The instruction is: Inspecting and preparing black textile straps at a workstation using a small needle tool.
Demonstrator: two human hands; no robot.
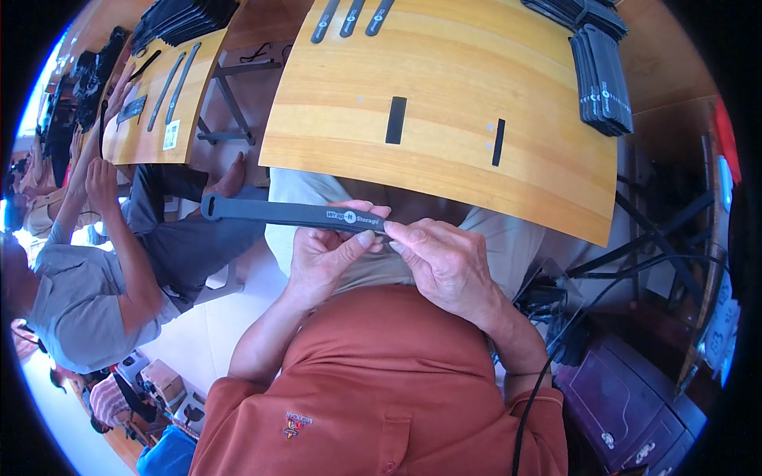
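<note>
A long black strap (274, 211) with a rounded end and white print lies across my lap, just below the edge of a wooden table (444, 87). My left hand (325, 258) pinches the strap near its right end, thumb on top. My right hand (440, 258) meets it there, fingertips closed on the strap's right tip. The rest of the strap sticks out to the left, free in the air. Two short black strips, the wider strip (395, 120) and the narrower strip (498, 142), lie flat on the table.
Stacks of black straps (601, 79) sit at the table's far right, three more straps (349, 17) at its top edge. Another person (103, 262) in a grey shirt sits at my left by a second wooden table (163, 95). Cables and a dark case (627, 397) lie right.
</note>
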